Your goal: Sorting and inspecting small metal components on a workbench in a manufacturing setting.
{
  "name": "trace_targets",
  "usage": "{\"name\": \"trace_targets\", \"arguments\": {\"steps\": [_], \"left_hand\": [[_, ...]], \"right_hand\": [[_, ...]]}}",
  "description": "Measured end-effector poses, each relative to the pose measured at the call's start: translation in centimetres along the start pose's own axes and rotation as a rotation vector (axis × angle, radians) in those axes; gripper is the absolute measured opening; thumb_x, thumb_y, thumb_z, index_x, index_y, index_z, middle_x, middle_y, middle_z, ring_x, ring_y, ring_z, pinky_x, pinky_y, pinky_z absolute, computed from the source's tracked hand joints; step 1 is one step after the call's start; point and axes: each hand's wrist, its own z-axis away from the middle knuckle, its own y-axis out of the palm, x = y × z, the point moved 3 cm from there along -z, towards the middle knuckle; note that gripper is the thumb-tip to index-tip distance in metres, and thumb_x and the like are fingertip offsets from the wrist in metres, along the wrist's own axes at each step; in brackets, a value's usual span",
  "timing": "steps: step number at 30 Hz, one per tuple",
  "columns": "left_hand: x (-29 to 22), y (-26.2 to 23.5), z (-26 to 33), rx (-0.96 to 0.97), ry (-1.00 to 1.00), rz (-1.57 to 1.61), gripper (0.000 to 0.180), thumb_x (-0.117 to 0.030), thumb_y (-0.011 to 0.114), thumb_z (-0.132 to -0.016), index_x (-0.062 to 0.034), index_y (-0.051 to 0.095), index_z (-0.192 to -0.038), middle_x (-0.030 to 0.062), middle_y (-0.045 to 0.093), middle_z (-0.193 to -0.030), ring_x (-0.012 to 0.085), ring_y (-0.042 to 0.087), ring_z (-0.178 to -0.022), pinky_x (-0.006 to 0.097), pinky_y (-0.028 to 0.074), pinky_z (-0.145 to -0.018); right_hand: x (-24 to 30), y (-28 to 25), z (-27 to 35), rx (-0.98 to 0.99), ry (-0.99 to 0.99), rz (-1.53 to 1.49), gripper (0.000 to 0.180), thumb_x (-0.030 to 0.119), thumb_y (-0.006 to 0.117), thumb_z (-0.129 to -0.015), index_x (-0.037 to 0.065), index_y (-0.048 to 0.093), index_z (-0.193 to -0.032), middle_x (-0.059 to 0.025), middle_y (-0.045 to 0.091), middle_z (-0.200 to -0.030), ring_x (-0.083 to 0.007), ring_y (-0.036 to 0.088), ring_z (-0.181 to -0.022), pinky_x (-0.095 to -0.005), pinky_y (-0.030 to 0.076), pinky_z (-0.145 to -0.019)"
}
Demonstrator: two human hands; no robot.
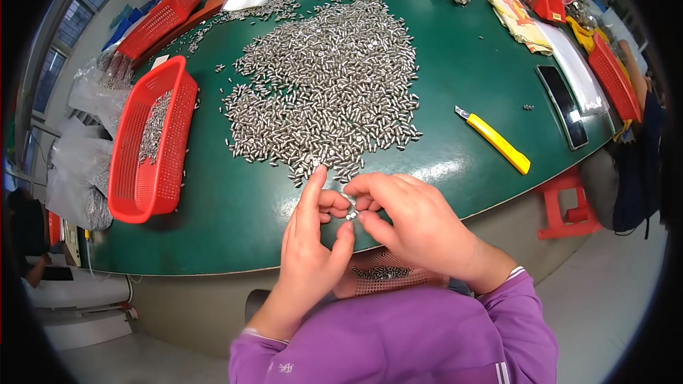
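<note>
Near the front edge of the green table, a few small silvery metal parts are gathered between the fingertips of both hands. My left hand stretches its index finger toward the pile, while its thumb and curled fingers close on the parts from the left. From the other side my right hand pinches at them with thumb and fingers; the fingertips partly hide them. Just beyond lies a wide pile of small, bullet-shaped metal parts, one layer deep in places.
A red perforated basket with similar parts stands at left. A yellow utility knife and a phone lie at right. Below the table edge, a pinkish basket holds more parts. A red stool stands on the floor.
</note>
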Motion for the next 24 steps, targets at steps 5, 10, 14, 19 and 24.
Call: {"name": "trace_targets", "arguments": {"steps": [5, 10, 14, 19, 24], "left_hand": [[0.03, -0.19, 0.06, -0.001, -0.001, 0.003, 0.083, 0.011, 0.064, -0.080, -0.0013, 0.032, -0.155, 0.0066, 0.062, -0.104, 0.0146, 0.060, -0.093, 0.029, 0.048, -0.084], [0.04, -0.14, 0.10, -0.011, -0.038, -0.012, 0.082, 0.009, 0.064, -0.082, 0.0003, 0.030, -0.156, 0.0086, 0.061, -0.109, 0.0183, 0.063, -0.093, 0.032, 0.050, -0.085], [0.12, -0.13, 0.15, -0.013, -0.032, -0.005, 0.082, 0.009, 0.064, -0.082, 0.0001, 0.030, -0.155, 0.0093, 0.060, -0.112, 0.0180, 0.062, -0.093, 0.032, 0.050, -0.084], [0.26, 0.05, 0.23, -0.019, -0.016, 0.000, 0.082, 0.010, 0.064, -0.081, 0.0008, 0.031, -0.155, 0.0098, 0.060, -0.113, 0.0178, 0.062, -0.092, 0.032, 0.050, -0.084], [0.39, -0.10, 0.26, -0.027, -0.011, 0.025, 0.080, 0.011, 0.059, -0.081, 0.0011, 0.030, -0.155, 0.0110, 0.058, -0.114, 0.0182, 0.062, -0.093, 0.032, 0.050, -0.084]], "right_hand": [[0.00, 0.27, -0.11, -0.047, -0.103, 0.092, 0.027, 0.001, 0.068, -0.081, 0.003, 0.063, -0.108, -0.0124, 0.062, -0.092, -0.0334, 0.061, -0.086, -0.0441, 0.050, -0.076], [-0.01, 0.27, -0.04, -0.047, -0.159, 0.143, 0.022, 0.001, 0.068, -0.081, 0.002, 0.063, -0.102, -0.0123, 0.058, -0.087, -0.0340, 0.060, -0.083, -0.0443, 0.049, -0.074], [0.22, 0.21, -0.10, 0.000, -0.145, 0.190, 0.013, 0.002, 0.066, -0.082, 0.003, 0.059, -0.093, -0.0126, 0.055, -0.084, -0.0334, 0.057, -0.079, -0.0444, 0.048, -0.072], [0.52, -0.05, 0.01, -0.018, -0.124, 0.232, 0.010, 0.002, 0.065, -0.083, 0.003, 0.056, -0.088, -0.0134, 0.053, -0.083, -0.0330, 0.055, -0.078, -0.0440, 0.046, -0.071], [0.85, -0.36, 0.02, 0.028, -0.147, 0.264, 0.009, 0.001, 0.064, -0.084, 0.003, 0.056, -0.090, -0.0134, 0.054, -0.083, -0.0333, 0.056, -0.078, -0.0433, 0.047, -0.071]]}}
